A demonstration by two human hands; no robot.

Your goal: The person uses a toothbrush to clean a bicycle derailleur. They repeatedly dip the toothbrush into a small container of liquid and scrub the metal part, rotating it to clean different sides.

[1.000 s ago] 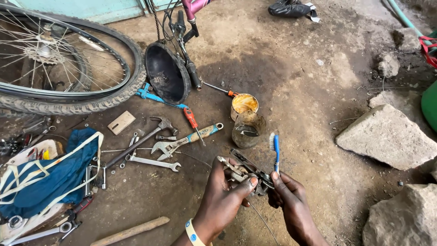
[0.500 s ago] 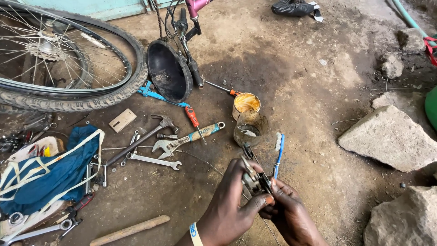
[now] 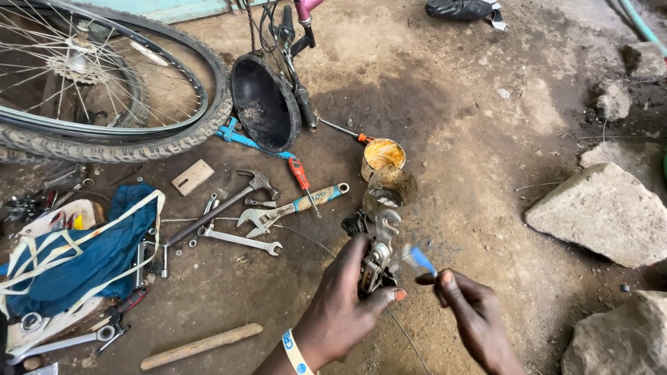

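My left hand (image 3: pixel 344 305) grips a greasy metal bicycle derailleur (image 3: pixel 375 260), held upright above the dirt floor. My right hand (image 3: pixel 472 316) pinches a small blue-handled tool (image 3: pixel 420 260) just right of the derailleur, its tip blurred by motion. A thin cable (image 3: pixel 410 340) hangs from the derailleur between my hands. A tin of yellow-brown grease (image 3: pixel 382 156) and a grimy glass jar (image 3: pixel 389 191) stand on the ground just beyond my hands.
Spanners (image 3: pixel 240 239), an adjustable wrench (image 3: pixel 288 208), a hammer (image 3: pixel 222 212) and a red screwdriver (image 3: pixel 302 177) lie to the left. A bicycle wheel (image 3: pixel 104 90), black bowl (image 3: pixel 264 104) and blue bag (image 3: pixel 83 257) lie further left. Large stones (image 3: pixel 604 212) sit at right. A wooden stick (image 3: pixel 201 346) lies near me.
My hands have turned the derailleur upright and raised it. The right hand has moved apart to the right, still holding the blue-handled tool.
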